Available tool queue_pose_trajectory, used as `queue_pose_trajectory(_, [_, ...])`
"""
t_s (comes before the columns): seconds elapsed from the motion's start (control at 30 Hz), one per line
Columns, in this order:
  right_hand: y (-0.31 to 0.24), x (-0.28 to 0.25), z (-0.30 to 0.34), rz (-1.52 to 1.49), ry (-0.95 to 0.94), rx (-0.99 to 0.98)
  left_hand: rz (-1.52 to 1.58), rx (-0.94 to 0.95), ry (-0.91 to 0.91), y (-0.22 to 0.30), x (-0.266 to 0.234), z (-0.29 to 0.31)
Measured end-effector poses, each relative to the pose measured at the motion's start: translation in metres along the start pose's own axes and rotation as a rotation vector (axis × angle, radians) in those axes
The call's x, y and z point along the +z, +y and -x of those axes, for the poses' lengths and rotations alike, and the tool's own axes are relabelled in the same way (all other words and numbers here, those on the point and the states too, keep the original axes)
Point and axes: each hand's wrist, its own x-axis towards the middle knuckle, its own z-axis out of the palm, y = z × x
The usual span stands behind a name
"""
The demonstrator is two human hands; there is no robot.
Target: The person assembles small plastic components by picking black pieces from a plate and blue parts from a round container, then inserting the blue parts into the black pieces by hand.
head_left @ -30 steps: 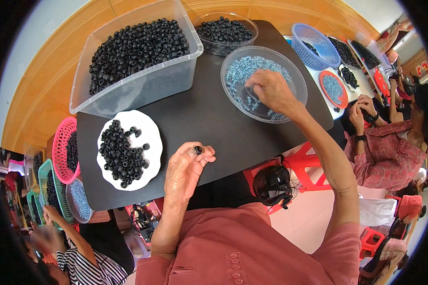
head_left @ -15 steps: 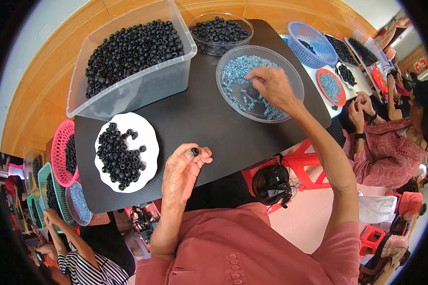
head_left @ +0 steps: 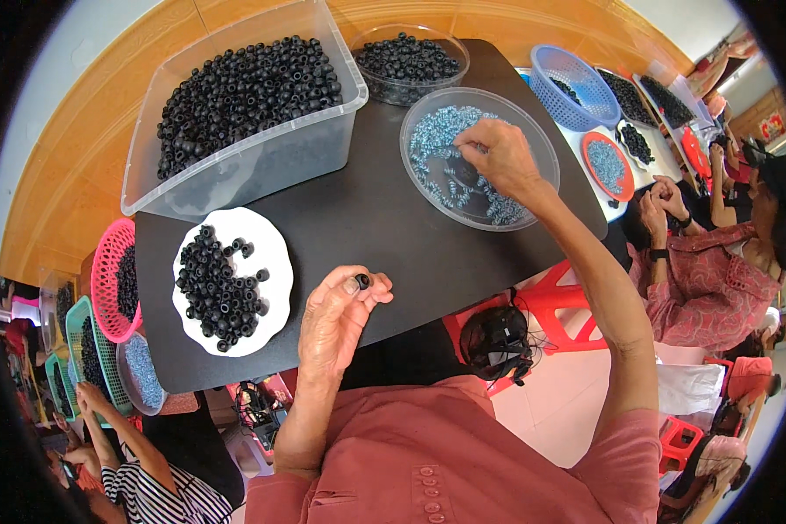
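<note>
My left hand (head_left: 327, 327) is held palm up at the near edge of the dark table, its thumb and fingers closed on a small round black plastic piece (head_left: 362, 281) with a hole in it. Farther right, my right hand (head_left: 506, 162) reaches into a shallow clear bowl (head_left: 553, 175) of small coiled springs (head_left: 441, 131). Its fingers are pinched together down at the springs, and what is between the fingertips is hidden. Left of my left hand stands a scalloped white plate (head_left: 271, 319) with a heap of similar black pieces (head_left: 218, 288).
A large translucent bin (head_left: 271, 170) full of black pieces stands at the far left of the table (head_left: 367, 218). Beside it is a round clear tub (head_left: 393, 94) of more. Pink (head_left: 105, 301) and blue (head_left: 541, 65) baskets lie beyond both sides. Other people work left and right.
The picture has shifted very slightly. My right hand has moved a little to the right within the bowl, and my left hand stays with the black piece.
</note>
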Motion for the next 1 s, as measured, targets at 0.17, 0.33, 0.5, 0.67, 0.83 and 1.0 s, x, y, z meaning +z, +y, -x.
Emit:
queue_pose_trajectory(0.17, [-0.01,-0.001,-0.009,0.112,-0.176,-0.075,0.017,0.001,0.004,0.0,-0.001,0.0])
queue_pose_trajectory(0.33, [-0.015,-0.008,-0.008,-0.018,-0.147,0.129,0.021,0.0,0.004,0.0,0.0,0.001])
queue_pose_trajectory(0.5, [-0.012,-0.01,-0.005,-0.073,-0.045,0.292,0.013,0.005,-0.008,0.0,0.0,0.001])
queue_pose_trajectory(0.67, [-0.01,-0.006,-0.001,-0.135,-0.104,0.139,0.001,0.004,0.003,0.001,0.002,0.001])
queue_pose_trajectory(0.83, [-0.016,0.0,0.002,-0.101,-0.09,0.049,0.005,0.001,0.014,0.0,0.001,0.002])
queue_pose_trajectory(1.0, [-0.021,0.009,-0.004,-0.037,-0.093,-0.065,0.002,0.001,0.003,0.0,-0.002,0.001])
